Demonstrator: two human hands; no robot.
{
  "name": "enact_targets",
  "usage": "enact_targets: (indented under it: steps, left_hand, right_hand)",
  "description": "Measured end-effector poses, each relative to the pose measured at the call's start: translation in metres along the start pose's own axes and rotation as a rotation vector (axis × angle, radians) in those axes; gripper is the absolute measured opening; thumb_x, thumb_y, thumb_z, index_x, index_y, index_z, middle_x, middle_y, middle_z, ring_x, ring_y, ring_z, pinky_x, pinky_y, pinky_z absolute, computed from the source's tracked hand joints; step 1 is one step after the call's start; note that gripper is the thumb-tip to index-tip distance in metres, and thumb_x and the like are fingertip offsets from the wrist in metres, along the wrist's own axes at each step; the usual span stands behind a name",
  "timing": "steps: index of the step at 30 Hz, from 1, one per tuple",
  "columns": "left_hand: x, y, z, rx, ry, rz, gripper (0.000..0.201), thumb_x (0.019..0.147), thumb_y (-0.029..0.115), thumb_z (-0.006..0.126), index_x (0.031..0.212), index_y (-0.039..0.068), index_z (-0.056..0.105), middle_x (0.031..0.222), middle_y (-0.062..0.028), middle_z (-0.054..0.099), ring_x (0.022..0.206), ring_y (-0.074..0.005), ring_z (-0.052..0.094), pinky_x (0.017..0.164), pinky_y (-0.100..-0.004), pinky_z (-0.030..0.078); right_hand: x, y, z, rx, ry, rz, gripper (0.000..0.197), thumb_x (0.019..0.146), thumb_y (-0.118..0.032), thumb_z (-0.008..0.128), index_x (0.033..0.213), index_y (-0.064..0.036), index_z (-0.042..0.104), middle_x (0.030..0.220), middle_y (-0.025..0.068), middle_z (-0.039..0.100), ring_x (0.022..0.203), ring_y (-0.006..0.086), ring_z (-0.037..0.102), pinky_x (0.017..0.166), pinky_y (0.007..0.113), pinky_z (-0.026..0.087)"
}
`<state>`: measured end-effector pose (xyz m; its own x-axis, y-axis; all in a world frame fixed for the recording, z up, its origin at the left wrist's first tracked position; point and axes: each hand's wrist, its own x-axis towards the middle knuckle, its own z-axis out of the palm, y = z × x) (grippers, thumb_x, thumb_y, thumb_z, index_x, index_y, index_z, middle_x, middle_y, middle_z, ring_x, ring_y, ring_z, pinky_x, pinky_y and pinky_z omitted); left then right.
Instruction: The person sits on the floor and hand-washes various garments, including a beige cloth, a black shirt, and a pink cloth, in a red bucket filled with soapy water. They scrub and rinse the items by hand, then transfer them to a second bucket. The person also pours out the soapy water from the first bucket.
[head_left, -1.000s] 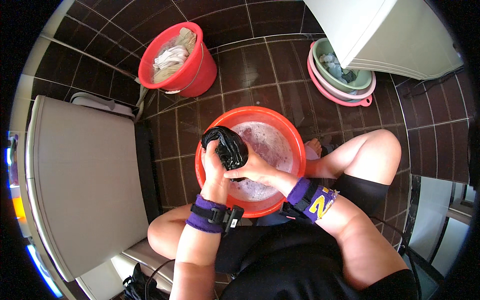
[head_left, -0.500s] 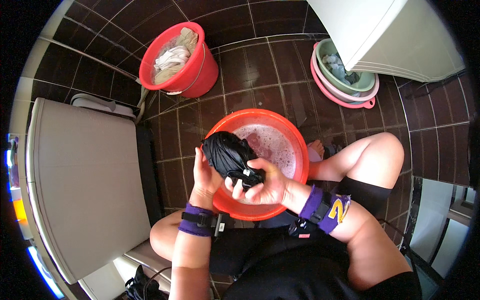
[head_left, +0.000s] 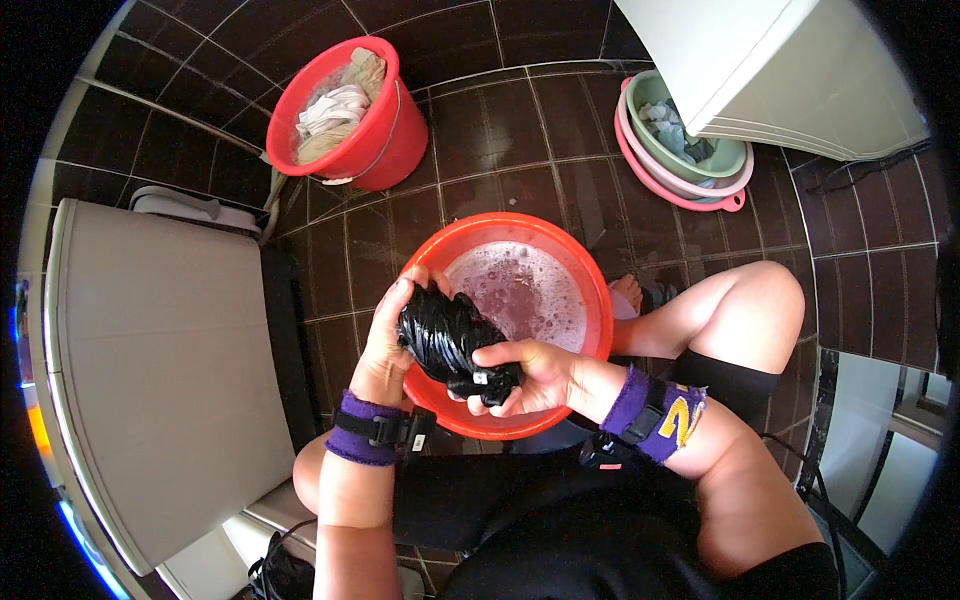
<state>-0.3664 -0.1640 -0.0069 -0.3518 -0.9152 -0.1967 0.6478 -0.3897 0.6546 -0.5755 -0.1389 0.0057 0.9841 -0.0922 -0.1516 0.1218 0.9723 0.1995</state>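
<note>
A wet, shiny black garment (head_left: 447, 338), bunched into a lump, is held in both hands above the near left part of a red plastic basin (head_left: 597, 300). My left hand (head_left: 385, 335) is wrapped round its left end, some fingers hidden behind the cloth. My right hand (head_left: 530, 375) grips the right end, thumb on top, beside a small white tag (head_left: 482, 378). Soapy water (head_left: 530, 290) with bubbles fills the basin. What kind of garment it is cannot be made out.
A red bucket (head_left: 392, 150) of pale cloths stands at the far left. Stacked basins (head_left: 735, 165) with greyish cloth inside sit far right, beside a white appliance (head_left: 800, 80). A large pale cabinet-like box (head_left: 165, 350) flanks me on the left. Dark tiles (head_left: 490, 130) cover the floor.
My left hand has come up and round the garment's left end, its fingers now closing on it. The garment is squeezed into a tighter, shinier bundle and sits slightly lower.
</note>
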Motion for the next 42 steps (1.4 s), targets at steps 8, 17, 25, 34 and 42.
enact_targets:
  steps: [8,17,25,34,42]
  left_hand:
    - [0.007,0.009,0.034,0.389,0.476,-0.210,0.016,0.081,0.017,0.069,0.089,0.006,0.061,0.083,-0.0054,0.064,0.075,-0.0140,0.062,0.068,-0.0270,0.050]
    - [0.028,-0.039,-0.013,1.386,0.558,-0.151,0.024,0.074,0.020,0.069,0.084,-0.001,0.063,0.072,-0.0141,0.065,0.067,-0.0229,0.064,0.065,-0.0346,0.050]
    - [0.037,-0.072,-0.022,1.650,0.592,-0.332,0.036,0.076,0.023,0.064,0.104,0.000,0.066,0.094,-0.0240,0.066,0.097,-0.0367,0.063,0.086,-0.0422,0.049]
    - [0.025,-0.095,-0.042,1.470,0.657,-0.451,0.052,0.082,0.041,0.059,0.108,-0.003,0.064,0.107,-0.0284,0.061,0.105,-0.0389,0.059,0.091,-0.0416,0.046]
    - [-0.011,-0.065,-0.056,0.317,0.785,-0.203,0.072,0.086,0.063,0.048,0.122,0.002,0.055,0.115,-0.0105,0.061,0.107,-0.0249,0.058,0.092,-0.0378,0.044]
  right_hand:
    - [0.011,-0.003,-0.001,-0.859,0.511,-0.143,0.026,0.076,-0.016,0.073,0.097,-0.0055,0.063,0.080,0.0030,0.065,0.067,0.0113,0.062,0.049,0.026,0.050]
    - [0.041,-0.006,-0.049,-1.318,0.786,-0.282,0.033,0.061,-0.018,0.076,0.084,0.0010,0.062,0.075,0.0069,0.063,0.069,0.0175,0.059,0.063,0.032,0.048]
    - [0.050,0.001,-0.086,-1.529,0.971,-0.193,0.048,0.060,-0.036,0.076,0.087,0.0020,0.066,0.077,0.0168,0.067,0.074,0.0256,0.065,0.068,0.035,0.050]
    - [0.041,0.017,-0.097,-1.440,1.014,-0.166,0.056,0.060,-0.038,0.078,0.097,0.0022,0.063,0.086,0.0185,0.067,0.081,0.0247,0.065,0.073,0.035,0.050]
    - [0.043,0.000,-0.094,-1.369,0.913,-0.469,0.073,0.063,-0.027,0.083,0.120,0.0025,0.050,0.105,0.0144,0.063,0.099,0.0226,0.060,0.090,0.033,0.045]
